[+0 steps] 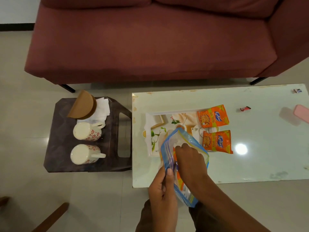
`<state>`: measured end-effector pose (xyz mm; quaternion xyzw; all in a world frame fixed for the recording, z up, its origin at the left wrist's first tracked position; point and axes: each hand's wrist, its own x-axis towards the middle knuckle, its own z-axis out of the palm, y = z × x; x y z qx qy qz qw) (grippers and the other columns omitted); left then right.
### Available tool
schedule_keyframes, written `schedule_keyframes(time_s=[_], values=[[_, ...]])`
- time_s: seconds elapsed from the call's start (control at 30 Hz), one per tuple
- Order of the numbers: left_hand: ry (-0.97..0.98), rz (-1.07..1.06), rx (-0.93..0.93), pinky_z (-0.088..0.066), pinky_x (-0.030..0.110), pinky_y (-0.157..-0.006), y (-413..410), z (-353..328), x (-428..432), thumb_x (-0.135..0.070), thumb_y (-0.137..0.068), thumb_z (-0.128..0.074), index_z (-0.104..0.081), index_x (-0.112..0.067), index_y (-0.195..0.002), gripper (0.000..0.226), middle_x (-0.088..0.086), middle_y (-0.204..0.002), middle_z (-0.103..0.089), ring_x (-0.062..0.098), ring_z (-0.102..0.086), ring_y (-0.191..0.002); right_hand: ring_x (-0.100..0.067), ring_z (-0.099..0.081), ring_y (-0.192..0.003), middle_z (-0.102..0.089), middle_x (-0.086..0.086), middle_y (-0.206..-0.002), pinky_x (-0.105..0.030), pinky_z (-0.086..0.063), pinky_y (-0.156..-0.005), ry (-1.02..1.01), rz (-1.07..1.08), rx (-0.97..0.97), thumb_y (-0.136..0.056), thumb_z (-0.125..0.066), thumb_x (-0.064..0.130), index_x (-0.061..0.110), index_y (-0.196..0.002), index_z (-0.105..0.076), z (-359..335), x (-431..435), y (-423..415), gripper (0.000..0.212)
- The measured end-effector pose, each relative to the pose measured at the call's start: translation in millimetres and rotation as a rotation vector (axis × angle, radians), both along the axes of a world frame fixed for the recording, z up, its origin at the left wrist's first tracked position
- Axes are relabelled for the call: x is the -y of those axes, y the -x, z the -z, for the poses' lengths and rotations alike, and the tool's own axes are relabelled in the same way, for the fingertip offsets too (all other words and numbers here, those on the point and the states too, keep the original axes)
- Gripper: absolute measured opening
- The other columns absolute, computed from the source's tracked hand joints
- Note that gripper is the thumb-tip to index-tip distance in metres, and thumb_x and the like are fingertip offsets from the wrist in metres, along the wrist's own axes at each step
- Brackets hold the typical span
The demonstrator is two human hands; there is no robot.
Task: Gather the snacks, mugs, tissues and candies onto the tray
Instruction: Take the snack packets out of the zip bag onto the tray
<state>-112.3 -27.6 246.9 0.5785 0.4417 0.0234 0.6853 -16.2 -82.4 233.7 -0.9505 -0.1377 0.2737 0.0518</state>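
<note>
A printed tray [156,121] lies on the white table [250,156]. Two orange snack packets [212,116] [217,142] rest at its right side. Over the tray's near edge I hold a clear zip bag [187,139] with blue edges. My left hand [163,191] pinches the bag's rim. My right hand [190,159] is inside the bag, with an orange packet showing beside it; what its fingers hold is hidden. Two white mugs with red flowers [87,131] [84,154] lie on a dark stool [117,161], behind them white tissues [102,109] in a brown holder [82,105]. Two candies [245,108] [297,91] sit far right.
A maroon sofa [150,44] stands right behind the table and stool. A pink object [301,114] lies at the table's right edge. A wooden piece [53,216] shows at bottom left over the tiled floor.
</note>
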Motion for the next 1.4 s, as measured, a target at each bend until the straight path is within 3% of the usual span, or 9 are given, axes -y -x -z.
schedule_keyframes(time_s=[0.23,0.37,0.5,0.63,0.77,1.0,1.17,1.3,1.4], values=[[-0.067,-0.039,0.003,-0.056,0.009,-0.071,4.0,15.5,-26.0,-0.022,-0.095,-0.051,-0.065,-0.002,-0.124,0.038,0.020,-0.119,-0.069,0.027,-0.068,-0.107,0.002,-0.055,-0.078,-0.058,0.011,-0.089,-0.003,-0.041,-0.069,-0.558,0.374,0.085,-0.090,-0.064,0.017,0.024,-0.099,-0.069,-14.4,-14.7,19.5,0.013],[0.003,-0.068,0.031,-0.056,0.012,-0.065,-1.1,19.2,-30.2,-0.025,-0.093,-0.052,-0.066,-0.009,-0.121,0.035,0.016,-0.114,-0.070,0.017,-0.072,-0.097,-0.004,-0.063,-0.086,-0.055,0.024,-0.090,-0.021,-0.058,-0.069,-0.814,0.571,0.241,-0.087,-0.066,0.025,0.039,-0.092,-0.060,-40.4,-7.8,30.4,0.016],[0.095,-0.143,0.035,-0.058,0.018,-0.060,-6.3,22.4,-35.8,-0.027,-0.094,-0.053,-0.066,-0.018,-0.121,0.031,0.006,-0.110,-0.073,0.008,-0.075,-0.089,0.008,-0.065,-0.088,-0.063,0.026,-0.096,-0.009,-0.052,-0.053,-0.895,0.755,0.334,-0.084,-0.067,0.033,0.047,-0.101,-0.059,-77.8,15.0,27.8,0.024],[0.067,-0.136,0.026,-0.057,0.017,-0.058,-10.6,18.5,-41.6,-0.040,-0.088,-0.054,-0.074,-0.039,-0.097,0.022,-0.010,-0.091,-0.077,-0.001,-0.073,-0.083,0.010,-0.067,-0.070,-0.066,0.034,-0.096,-0.006,-0.048,-0.045,-0.893,0.855,0.458,-0.079,-0.068,0.042,0.048,-0.105,-0.060,-105.8,52.5,10.7,0.028],[0.076,-0.171,-0.010,-0.056,0.016,-0.055,-11.3,16.4,-45.0,-0.045,-0.084,-0.056,-0.075,-0.050,-0.089,0.020,-0.019,-0.088,-0.077,-0.002,-0.073,-0.083,0.019,-0.062,-0.077,-0.060,0.045,-0.092,0.000,-0.045,-0.048,-0.788,0.827,0.521,-0.084,-0.064,0.046,0.045,-0.109,-0.058,-93.6,91.3,-18.5,0.026],[0.051,-0.209,-0.054,-0.057,0.040,-0.086,-3.8,20.5,-36.5,-0.041,-0.082,-0.059,-0.075,-0.034,-0.101,0.026,-0.011,-0.098,-0.079,0.017,-0.072,-0.102,0.001,-0.063,-0.078,-0.067,0.010,-0.101,-0.002,-0.041,-0.057,-0.648,0.858,0.393,-0.086,-0.068,0.036,0.030,-0.110,-0.061,47.0,139.7,-63.9,0.026],[-0.005,-0.198,-0.059,-0.061,0.021,-0.064,0.2,24.5,-29.0,-0.030,-0.088,-0.055,-0.072,-0.027,-0.102,0.022,-0.013,-0.089,-0.080,0.005,-0.074,-0.092,-0.022,-0.067,-0.094,-0.069,-0.005,-0.111,-0.020,-0.049,-0.067,-0.615,0.862,0.259,-0.088,-0.067,0.033,0.022,-0.114,-0.060,134.2,152.4,-82.1,0.029],[-0.046,-0.198,-0.069,-0.059,0.021,-0.068,1.0,24.3,-16.0,-0.014,-0.100,-0.047,-0.063,-0.007,-0.123,0.029,0.001,-0.101,-0.073,0.013,-0.069,-0.093,-0.034,-0.062,-0.106,-0.064,-0.014,-0.117,-0.045,-0.052,-0.087,-0.531,0.859,0.130,-0.088,-0.067,0.029,0.016,-0.119,-0.059,170.6,161.5,-84.3,0.035],[-0.041,-0.199,-0.068,-0.058,0.022,-0.071,2.7,23.4,-4.8,-0.013,-0.101,-0.045,-0.060,-0.005,-0.126,0.030,0.011,-0.110,-0.067,0.003,-0.073,-0.082,-0.036,-0.062,-0.107,-0.062,-0.015,-0.119,-0.047,-0.053,-0.088,-0.534,0.884,0.089,-0.089,-0.066,0.025,0.012,-0.121,-0.058,181.9,170.2,-83.7,0.035]])
